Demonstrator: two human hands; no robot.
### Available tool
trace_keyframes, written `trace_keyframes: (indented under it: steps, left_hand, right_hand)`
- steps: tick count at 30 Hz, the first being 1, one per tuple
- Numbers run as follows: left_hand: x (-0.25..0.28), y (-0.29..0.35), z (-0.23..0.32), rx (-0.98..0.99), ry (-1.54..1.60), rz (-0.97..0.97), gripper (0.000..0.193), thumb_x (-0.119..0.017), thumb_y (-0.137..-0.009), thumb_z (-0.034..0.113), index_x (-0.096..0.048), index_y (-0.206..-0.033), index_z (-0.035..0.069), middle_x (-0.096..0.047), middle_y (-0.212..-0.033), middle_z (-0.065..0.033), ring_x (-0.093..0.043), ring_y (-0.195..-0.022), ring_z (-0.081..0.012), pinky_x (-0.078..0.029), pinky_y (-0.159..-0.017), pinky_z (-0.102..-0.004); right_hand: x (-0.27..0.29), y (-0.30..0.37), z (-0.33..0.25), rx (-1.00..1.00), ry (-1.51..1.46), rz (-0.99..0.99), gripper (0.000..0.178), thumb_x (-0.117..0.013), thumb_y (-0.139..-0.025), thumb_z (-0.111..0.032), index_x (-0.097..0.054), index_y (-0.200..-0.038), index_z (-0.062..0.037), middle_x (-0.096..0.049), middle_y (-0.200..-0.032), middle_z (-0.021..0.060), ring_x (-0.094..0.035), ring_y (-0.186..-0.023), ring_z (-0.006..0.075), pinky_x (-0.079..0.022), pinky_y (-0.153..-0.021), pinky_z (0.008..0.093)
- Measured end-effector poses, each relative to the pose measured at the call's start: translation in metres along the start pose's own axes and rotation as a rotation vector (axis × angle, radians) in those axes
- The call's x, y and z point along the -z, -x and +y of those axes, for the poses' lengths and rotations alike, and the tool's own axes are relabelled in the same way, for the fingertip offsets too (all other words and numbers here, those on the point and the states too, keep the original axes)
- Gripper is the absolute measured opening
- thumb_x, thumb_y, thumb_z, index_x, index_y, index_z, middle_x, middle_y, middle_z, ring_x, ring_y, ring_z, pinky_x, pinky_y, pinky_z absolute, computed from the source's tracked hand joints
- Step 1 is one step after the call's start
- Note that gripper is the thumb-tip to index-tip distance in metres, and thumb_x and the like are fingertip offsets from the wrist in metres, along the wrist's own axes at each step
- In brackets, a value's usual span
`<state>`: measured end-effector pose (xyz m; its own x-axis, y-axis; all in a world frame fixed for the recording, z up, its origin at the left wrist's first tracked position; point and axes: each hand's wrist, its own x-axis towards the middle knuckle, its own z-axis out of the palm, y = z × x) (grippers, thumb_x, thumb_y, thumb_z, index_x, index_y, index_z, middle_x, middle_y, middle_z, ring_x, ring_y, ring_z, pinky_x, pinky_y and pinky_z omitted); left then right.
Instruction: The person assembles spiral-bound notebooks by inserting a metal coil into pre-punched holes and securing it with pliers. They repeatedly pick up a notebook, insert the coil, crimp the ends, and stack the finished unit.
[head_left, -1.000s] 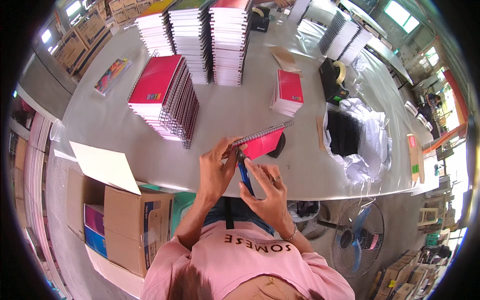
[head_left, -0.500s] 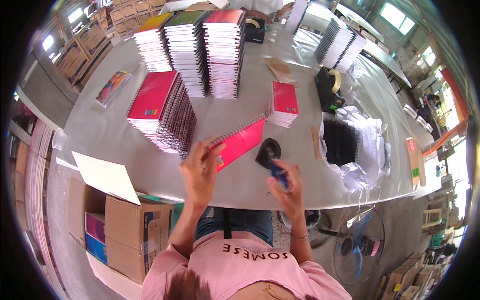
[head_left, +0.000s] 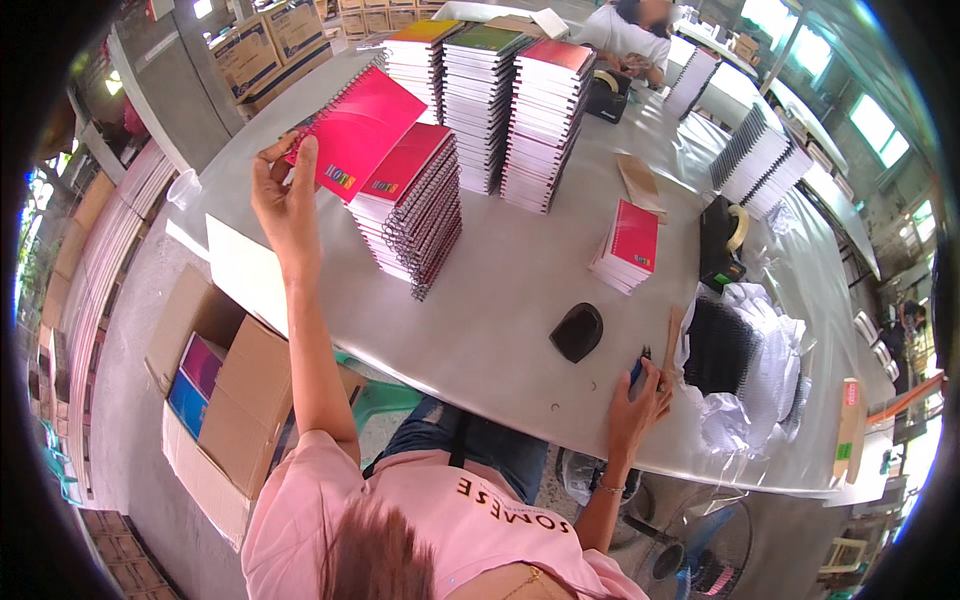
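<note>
My left hand [head_left: 283,195] grips a pink-red spiral notebook [head_left: 368,120] by its left edge, holding it tilted over a stack of similar spiral notebooks [head_left: 405,205] whose wire coils face right. Down by the table's front edge, my right hand [head_left: 638,408] is closed round small blue-handled pliers [head_left: 637,372], their dark tips pointing away from me. A dark, rounded flat piece [head_left: 577,333] lies left of the pliers. Farther back sits a short pile of red-covered pads [head_left: 628,248].
Tall notebook stacks [head_left: 545,130] stand at the back. To the right are a black tape dispenser [head_left: 722,245], crumpled white wrapping [head_left: 745,420] and a bundle of black coils [head_left: 718,345]. An open carton [head_left: 240,410] stands at my left; a person [head_left: 630,40] sits across the table.
My left hand has carried the notebook left, from mid-table to above the spiral stack. My right hand has moved right with the pliers, away from the dark piece. The view has shifted.
</note>
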<state>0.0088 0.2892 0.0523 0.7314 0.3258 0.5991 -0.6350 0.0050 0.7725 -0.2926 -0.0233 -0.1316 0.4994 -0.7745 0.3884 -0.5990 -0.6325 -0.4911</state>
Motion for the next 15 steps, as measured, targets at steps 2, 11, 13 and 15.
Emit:
trace_keyframes:
  steps: [2, 11, 13, 15]
  left_hand:
    - [-0.001, 0.0, -0.011, -0.004, -0.108, -0.002, 0.026, -0.07, -0.094, 0.021, -0.061, -0.112, 0.003, -0.069, -0.098, -0.0059, -0.063, -0.088, -0.0069, -0.05, -0.072, -0.0222]
    - [-0.011, -0.026, -0.018, -0.075, -0.101, -0.127, 0.03, -0.072, -0.092, 0.018, -0.059, -0.111, -0.001, -0.065, -0.108, -0.0112, -0.063, -0.098, -0.0137, -0.052, -0.082, -0.0264]
    - [-0.018, -0.048, -0.006, -0.017, -0.013, -0.221, 0.032, -0.072, -0.092, 0.017, -0.059, -0.115, 0.0, -0.064, -0.113, -0.0104, -0.063, -0.099, -0.0125, -0.05, -0.085, -0.0256]
    - [-0.018, -0.089, -0.014, -0.004, -0.11, -0.395, 0.033, -0.069, -0.093, 0.017, -0.058, -0.121, 0.002, -0.064, -0.113, -0.0078, -0.062, -0.098, -0.0107, -0.049, -0.087, -0.0247]
  right_hand:
    - [0.003, 0.001, -0.001, -0.001, -0.02, -0.023, 0.041, -0.068, -0.086, -0.019, -0.059, -0.125, -0.0149, -0.051, -0.128, 0.0118, -0.045, -0.123, 0.0336, -0.03, -0.106, 0.0495]
    - [0.009, 0.0, 0.003, 0.018, -0.069, -0.039, 0.042, -0.069, -0.084, -0.022, -0.06, -0.125, -0.0166, -0.053, -0.127, 0.0123, -0.045, -0.124, 0.0338, -0.031, -0.106, 0.0494]
    - [0.01, -0.002, 0.006, 0.007, -0.096, -0.063, 0.041, -0.069, -0.086, -0.025, -0.06, -0.125, -0.0185, -0.054, -0.127, 0.0115, -0.046, -0.125, 0.0329, -0.03, -0.106, 0.0486]
    - [0.006, -0.001, 0.01, 0.035, -0.089, -0.04, 0.041, -0.069, -0.086, -0.026, -0.06, -0.125, -0.0192, -0.054, -0.127, 0.0115, -0.045, -0.126, 0.0328, -0.03, -0.106, 0.0489]
